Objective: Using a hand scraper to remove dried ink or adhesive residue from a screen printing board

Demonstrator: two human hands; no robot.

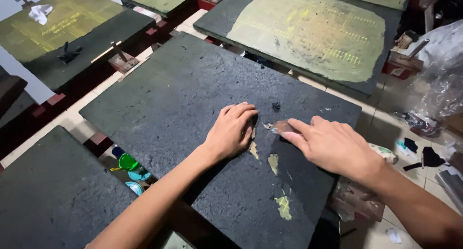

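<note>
While both hands work the same spot, readout from the fingers outward:

Right fingers (295,129): curled down onto a small flat scraper (281,127), brownish, thumb side hidden; closed on it, blade tip angled toward the left hand.
Right hand (333,145): reaches in from the right edge, wrist off the board.
Left fingers (241,113): extended and together, lying flat, gripping nothing; they press on the dark coating just beside the scraper tip.
Left hand (230,132): palm down, bracing.
Scraper handling: looks light, thin, stiff; hold it low near the blade as here. Edge probably sharp, so keep the left fingertips clear.
Board (159,104): tilted slab on the tabletop frame, covered in a rough dark crust; judged rigid and heavy, not to be lifted.
Bare patches (274,163): yellow-green spots showing through the crust below the hands; crust seems brittle, flaking.
Neighbour boards (308,32): same type, one with a big yellow-green cleared oval and faint ruled markings.
Packages: small red-and-white box (402,61) at upper right beyond the board; clear plastic bag (441,75) at far right.
Under left edge: green and blue round containers (129,163) on the tiled floor (381,121).
White rag (40,12): far top left.
</note>
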